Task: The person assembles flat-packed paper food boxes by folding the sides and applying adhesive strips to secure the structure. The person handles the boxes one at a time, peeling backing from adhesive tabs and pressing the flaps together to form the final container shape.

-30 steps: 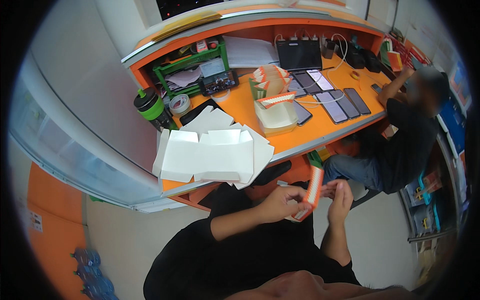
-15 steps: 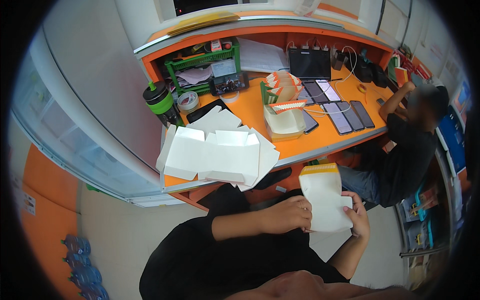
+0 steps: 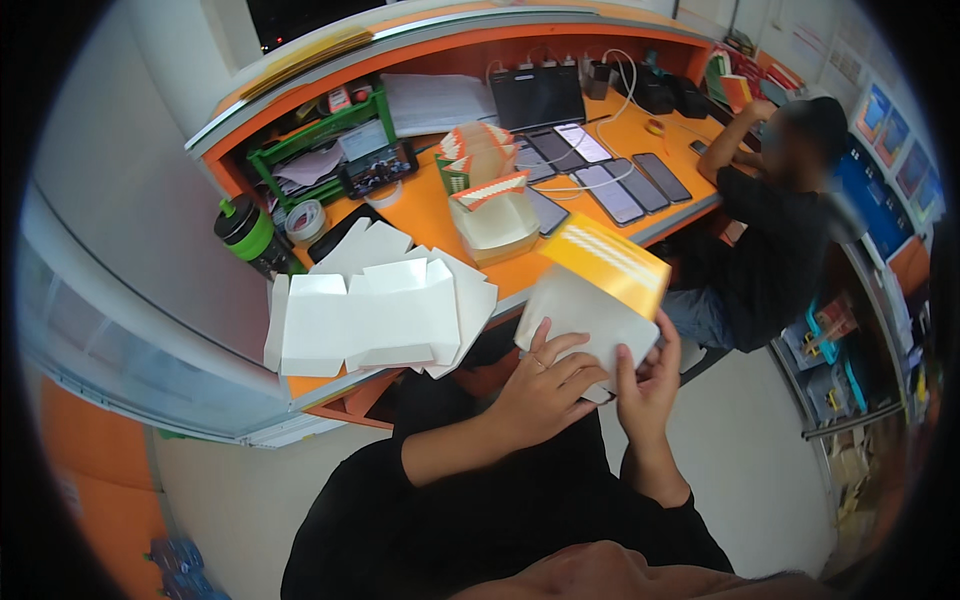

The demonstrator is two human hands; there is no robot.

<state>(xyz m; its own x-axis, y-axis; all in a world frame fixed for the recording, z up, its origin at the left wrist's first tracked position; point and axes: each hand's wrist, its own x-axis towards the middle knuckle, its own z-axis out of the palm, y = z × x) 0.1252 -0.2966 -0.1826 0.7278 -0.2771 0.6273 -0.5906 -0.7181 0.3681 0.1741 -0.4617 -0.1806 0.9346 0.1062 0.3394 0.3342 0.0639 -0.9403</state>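
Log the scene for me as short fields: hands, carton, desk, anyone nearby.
Left hand: fingers spread on carton
Right hand: gripping carton's right edge
Carton: white, with a yellow end panel
Desk: flat cartons at left, boxes mid-desk, several phones to their right
Bottle: black and green, far left
Co-worker: at the desk's right end

Room interior, seen from where I stand. An orange desk (image 3: pixel 425 215) with a raised, grey-edged ledge (image 3: pixel 440 32) runs before a pale wall (image 3: pixel 238 35) and a dark window pane (image 3: pixel 300 18). Left: a glass-panelled unit (image 3: pixel 120 350) and an orange lower wall (image 3: pixel 100 450). Right: shelving (image 3: pixel 860 421) beneath wall posters (image 3: pixel 877 112). Floor (image 3: pixel 740 450): pale, smooth.
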